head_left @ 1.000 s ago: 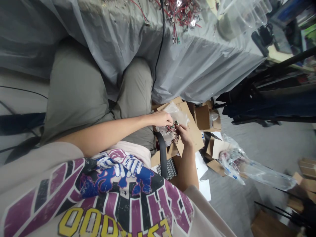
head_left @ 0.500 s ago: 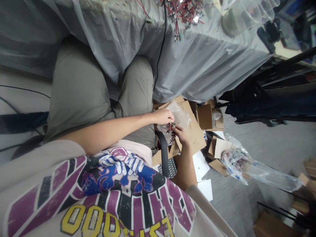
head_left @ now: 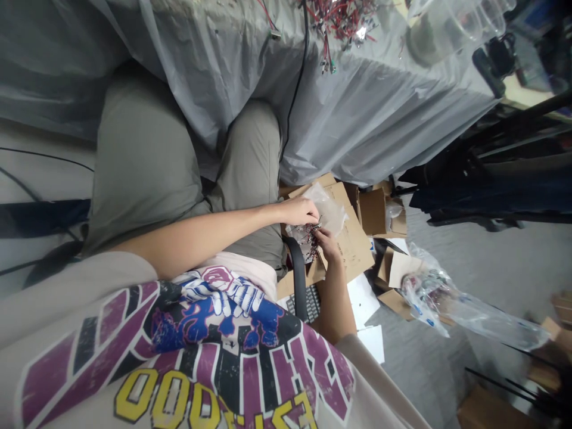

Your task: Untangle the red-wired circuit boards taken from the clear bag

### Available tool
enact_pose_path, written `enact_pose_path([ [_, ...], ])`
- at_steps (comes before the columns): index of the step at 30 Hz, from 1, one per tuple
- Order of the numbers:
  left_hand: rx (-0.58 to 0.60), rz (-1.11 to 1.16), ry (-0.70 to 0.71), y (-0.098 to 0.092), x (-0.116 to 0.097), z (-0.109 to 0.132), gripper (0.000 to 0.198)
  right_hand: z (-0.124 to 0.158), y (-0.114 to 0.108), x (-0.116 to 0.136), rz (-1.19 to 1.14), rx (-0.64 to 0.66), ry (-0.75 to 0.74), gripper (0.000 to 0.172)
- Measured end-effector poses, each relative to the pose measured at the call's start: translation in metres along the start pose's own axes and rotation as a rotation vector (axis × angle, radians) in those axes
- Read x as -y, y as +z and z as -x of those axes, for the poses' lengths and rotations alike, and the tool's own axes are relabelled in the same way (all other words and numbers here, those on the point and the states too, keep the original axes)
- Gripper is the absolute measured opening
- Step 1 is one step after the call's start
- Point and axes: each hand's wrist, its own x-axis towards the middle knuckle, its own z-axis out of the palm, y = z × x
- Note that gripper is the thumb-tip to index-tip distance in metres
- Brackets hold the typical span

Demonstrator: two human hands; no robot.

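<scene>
My left hand (head_left: 300, 211) reaches across from the left with its fingers closed in a pinch by the top of a tangled bunch of red and dark wires (head_left: 309, 238). What sits between those fingertips is too small to make out. From below, my right hand (head_left: 328, 243) closes its thumb and fingers on the right side of the same bunch. Small metallic bits show among the wires. Under and behind both hands lies a clear plastic bag (head_left: 329, 210) in an open cardboard box (head_left: 355, 238).
A black armrest (head_left: 296, 277) stands close below the hands, beside a keyboard (head_left: 313, 302). The grey-covered table (head_left: 357, 89) carries a heap of red wires (head_left: 342, 18) and clear plastic cups (head_left: 447, 33). A black cable (head_left: 295, 89) hangs down. Boxes and a plastic bag (head_left: 433, 289) lie right.
My left hand has shifted slightly right over the wire bunch, and the wires look more spread. My right hand keeps its grip. The whole view has moved a little.
</scene>
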Motion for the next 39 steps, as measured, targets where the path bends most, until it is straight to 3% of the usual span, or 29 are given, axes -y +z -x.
enact_pose_path([
  [5, 0.047, -0.041, -0.035, -0.001, 0.000, 0.000, 0.032, 0.006, -0.004, 0.010, -0.012, 0.059, -0.009, 0.028],
  [9, 0.052, -0.128, -0.141, 0.000, -0.002, 0.003, 0.031, 0.003, -0.006, 0.015, -0.008, 0.094, -0.018, 0.028],
  [16, 0.093, -0.226, -0.264, 0.002, -0.004, 0.006, 0.030, 0.004, -0.002, 0.031, -0.006, -0.006, -0.094, 0.028],
  [28, 0.137, -0.254, -0.291, -0.003, -0.013, 0.007, 0.030, 0.044, -0.004, 0.099, -0.144, -0.107, -0.309, 0.038],
  [39, 0.102, -0.212, -0.250, -0.001, -0.008, 0.006, 0.025, 0.070, -0.028, 0.130, -0.231, -0.166, -0.570, 0.048],
])
